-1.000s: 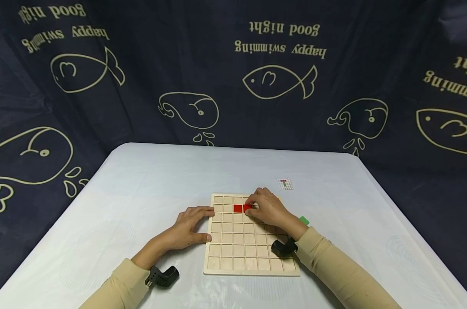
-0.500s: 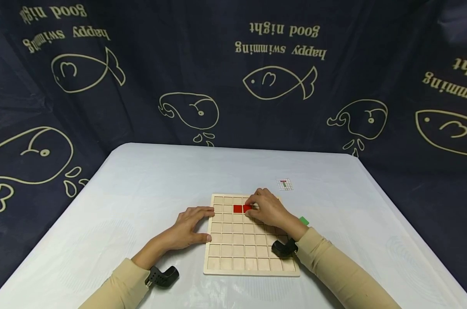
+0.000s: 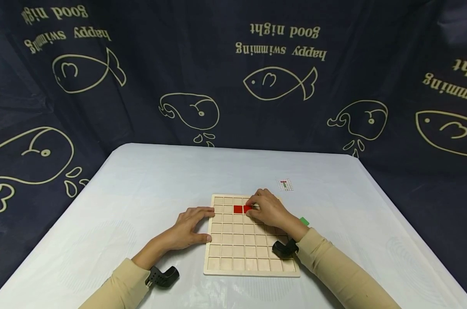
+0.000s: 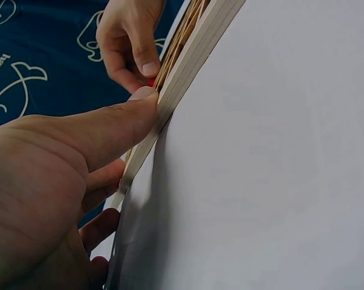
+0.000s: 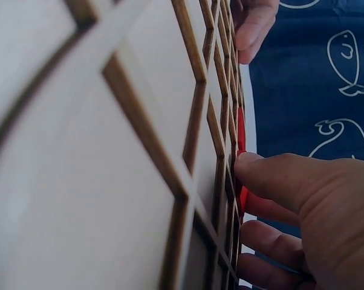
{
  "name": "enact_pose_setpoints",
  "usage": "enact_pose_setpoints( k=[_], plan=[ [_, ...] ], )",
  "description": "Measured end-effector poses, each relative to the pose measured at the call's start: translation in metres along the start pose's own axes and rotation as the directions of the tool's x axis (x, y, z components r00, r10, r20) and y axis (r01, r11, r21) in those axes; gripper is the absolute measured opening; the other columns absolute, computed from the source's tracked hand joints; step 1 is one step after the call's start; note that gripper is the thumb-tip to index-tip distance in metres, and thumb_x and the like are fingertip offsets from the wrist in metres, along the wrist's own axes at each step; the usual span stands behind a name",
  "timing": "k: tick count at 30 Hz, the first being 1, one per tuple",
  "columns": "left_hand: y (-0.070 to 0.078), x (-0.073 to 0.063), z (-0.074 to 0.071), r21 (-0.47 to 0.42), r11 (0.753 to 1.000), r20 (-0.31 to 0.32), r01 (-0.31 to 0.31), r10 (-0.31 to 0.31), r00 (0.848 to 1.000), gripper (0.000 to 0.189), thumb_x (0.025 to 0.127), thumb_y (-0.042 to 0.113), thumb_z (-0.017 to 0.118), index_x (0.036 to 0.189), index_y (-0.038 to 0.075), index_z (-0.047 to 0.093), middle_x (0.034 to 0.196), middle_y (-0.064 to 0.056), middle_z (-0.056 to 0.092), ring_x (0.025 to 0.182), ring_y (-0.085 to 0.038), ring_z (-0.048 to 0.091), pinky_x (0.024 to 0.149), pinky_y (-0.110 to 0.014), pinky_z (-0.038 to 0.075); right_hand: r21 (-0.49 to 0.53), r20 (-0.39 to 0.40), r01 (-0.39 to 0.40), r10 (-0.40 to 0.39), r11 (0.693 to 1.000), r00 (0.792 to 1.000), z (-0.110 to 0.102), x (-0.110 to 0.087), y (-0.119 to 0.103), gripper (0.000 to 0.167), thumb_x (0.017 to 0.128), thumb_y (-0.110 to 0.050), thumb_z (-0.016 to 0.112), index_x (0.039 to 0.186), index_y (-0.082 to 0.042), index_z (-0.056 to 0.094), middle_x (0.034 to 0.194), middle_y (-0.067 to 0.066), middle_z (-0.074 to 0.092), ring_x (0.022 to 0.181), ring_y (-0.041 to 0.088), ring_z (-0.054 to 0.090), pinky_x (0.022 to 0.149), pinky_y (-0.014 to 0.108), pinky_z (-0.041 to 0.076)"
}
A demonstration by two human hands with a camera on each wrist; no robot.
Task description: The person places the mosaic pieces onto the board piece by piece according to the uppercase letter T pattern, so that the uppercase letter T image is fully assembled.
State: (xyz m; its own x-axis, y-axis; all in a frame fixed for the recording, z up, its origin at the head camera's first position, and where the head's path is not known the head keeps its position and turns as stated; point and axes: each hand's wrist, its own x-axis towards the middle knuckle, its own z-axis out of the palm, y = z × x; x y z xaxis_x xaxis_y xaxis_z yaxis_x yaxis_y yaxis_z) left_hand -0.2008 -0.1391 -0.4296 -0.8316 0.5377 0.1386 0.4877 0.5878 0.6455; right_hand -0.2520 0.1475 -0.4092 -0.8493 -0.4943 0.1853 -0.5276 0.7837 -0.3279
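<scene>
A wooden grid board (image 3: pixel 252 273) lies on the white table, with a red square tile (image 3: pixel 238 209) flat in a cell of its second row from the far side. In the cell just right of that one, my right hand (image 3: pixel 271 210) pinches a second red tile (image 3: pixel 246 209) between thumb and fingers; the hand covers part of it. The right wrist view shows that red tile (image 5: pixel 243 199) between thumb and fingertips, at the grid. My left hand (image 3: pixel 188 227) rests along the board's left edge, thumb and fingers spread and touching its side (image 4: pixel 185 75).
A green tile (image 3: pixel 304 221) lies on the table right of the board, partly behind the right forearm. Beyond the board's far right corner is a small card (image 3: pixel 285 185) printed with a coloured T on a grid. A dark curtain (image 3: pixel 233 120) hangs behind the table (image 3: pixel 171 171).
</scene>
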Motion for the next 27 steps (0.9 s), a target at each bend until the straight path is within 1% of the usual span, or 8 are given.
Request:
enact_pose_setpoints(
  k=[3,9,12,15,27],
  plan=[
    [-0.0005,0.0004,0.0003,-0.007,1.000,0.003,0.007,-0.007,1.000,0.062,0.079,0.031,0.074,0.133,0.012,0.051,0.146,-0.006,0.041,0.132,-0.030,0.033,0.103,-0.053,0.020,0.000,0.003,0.001,-0.001,1.000,1.000,0.0000,-0.0002,0.0003,0.022,0.083,-0.028,0.072,0.101,-0.017,0.072,0.096,0.001,0.059,0.087,0.015,0.047,0.070,0.029,0.040],
    [-0.0014,0.0012,0.0012,0.009,1.000,-0.004,-0.006,0.006,1.000,0.062,0.080,0.034,0.073,0.133,0.011,0.051,0.145,-0.007,0.042,0.130,-0.031,0.035,0.101,-0.054,0.021,0.006,0.003,0.006,-0.006,1.000,1.000,0.0008,-0.0001,0.0013,0.023,0.082,-0.029,0.073,0.102,-0.017,0.072,0.096,0.001,0.059,0.087,0.015,0.047,0.070,0.029,0.040],
    [-0.0012,0.0007,0.0010,-0.003,1.000,-0.001,0.000,0.000,1.000,0.062,0.080,0.033,0.074,0.133,0.011,0.051,0.145,-0.007,0.042,0.131,-0.031,0.034,0.102,-0.053,0.021,0.010,0.001,0.012,-0.012,1.000,1.000,0.0011,-0.0003,0.0018,0.024,0.082,-0.029,0.073,0.102,-0.017,0.071,0.097,0.001,0.059,0.087,0.015,0.047,0.070,0.029,0.040],
    [-0.0005,0.0001,0.0007,0.004,1.000,0.000,0.000,0.000,1.000,0.063,0.079,0.033,0.074,0.133,0.011,0.050,0.146,-0.007,0.042,0.131,-0.031,0.034,0.102,-0.053,0.021,0.016,0.000,0.016,-0.016,1.000,1.000,0.0009,-0.0006,0.0021,0.024,0.082,-0.029,0.073,0.102,-0.016,0.071,0.097,0.002,0.059,0.088,0.015,0.047,0.071,0.030,0.040],
    [0.0007,0.0001,-0.0005,0.000,1.000,0.006,-0.010,0.010,1.000,0.063,0.080,0.032,0.073,0.134,0.011,0.050,0.146,-0.007,0.041,0.131,-0.030,0.034,0.103,-0.054,0.020,0.021,0.017,0.021,-0.022,1.000,1.000,-0.0013,-0.0008,0.0029,0.026,0.083,-0.030,0.072,0.104,-0.016,0.071,0.101,0.002,0.060,0.091,0.017,0.050,0.073,0.033,0.045]
  ],
)
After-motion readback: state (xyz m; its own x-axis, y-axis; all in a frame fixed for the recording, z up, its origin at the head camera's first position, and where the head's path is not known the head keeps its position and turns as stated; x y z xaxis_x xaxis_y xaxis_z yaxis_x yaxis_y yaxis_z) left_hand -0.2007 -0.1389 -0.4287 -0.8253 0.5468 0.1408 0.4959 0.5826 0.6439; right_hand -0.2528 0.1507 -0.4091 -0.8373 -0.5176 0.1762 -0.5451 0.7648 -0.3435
